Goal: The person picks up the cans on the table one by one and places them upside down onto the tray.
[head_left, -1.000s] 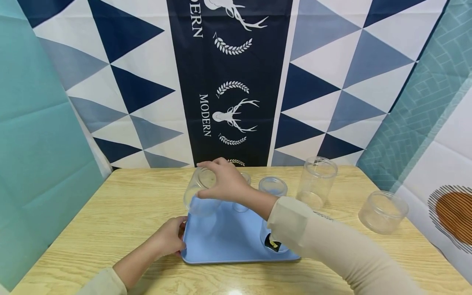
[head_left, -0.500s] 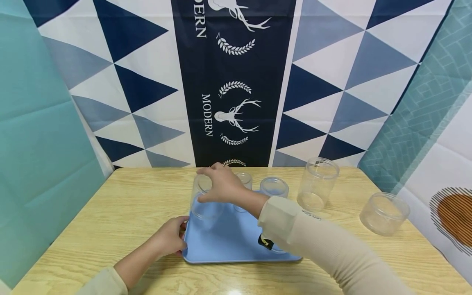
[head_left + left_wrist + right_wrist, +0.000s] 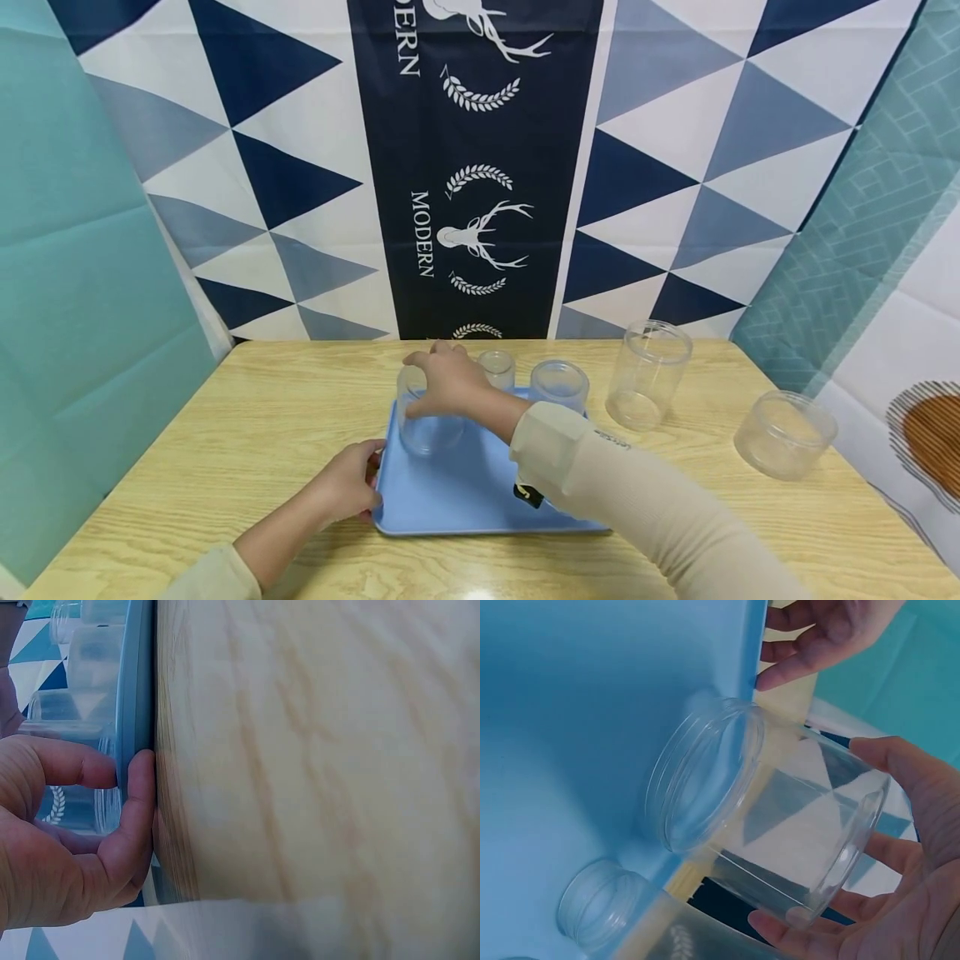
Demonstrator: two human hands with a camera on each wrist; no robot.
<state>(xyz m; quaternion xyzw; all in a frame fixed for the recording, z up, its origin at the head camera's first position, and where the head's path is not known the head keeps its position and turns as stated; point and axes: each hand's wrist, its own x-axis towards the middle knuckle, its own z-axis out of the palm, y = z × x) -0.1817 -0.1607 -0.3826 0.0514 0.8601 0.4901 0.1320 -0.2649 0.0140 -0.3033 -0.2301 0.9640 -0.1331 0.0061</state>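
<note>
My right hand point(image 3: 446, 385) grips a clear plastic jar point(image 3: 429, 433) near its upper end, over the back left part of the blue tray point(image 3: 480, 496). In the right wrist view the jar's threaded mouth point(image 3: 705, 780) faces the tray, while fingers and thumb spread around its base end. At the tray's left edge, my left hand point(image 3: 347, 483) pinches the rim, one finger inside and another outside in the left wrist view. A small clear jar point(image 3: 497, 367) and a wider one point(image 3: 559, 382) stand along the tray's back. A black label point(image 3: 528, 493) shows beside my right sleeve, which hides what bears it.
Right of the tray stand a tall clear jar point(image 3: 648, 379) and a low wide one point(image 3: 785, 437) on the wooden table point(image 3: 247, 433). A patterned cloth point(image 3: 480, 167) hangs behind the table's back edge.
My right hand has brought the jar down and a little to the right, from a tilted pose to a more upright one over the tray. My left hand has stayed at the tray's edge.
</note>
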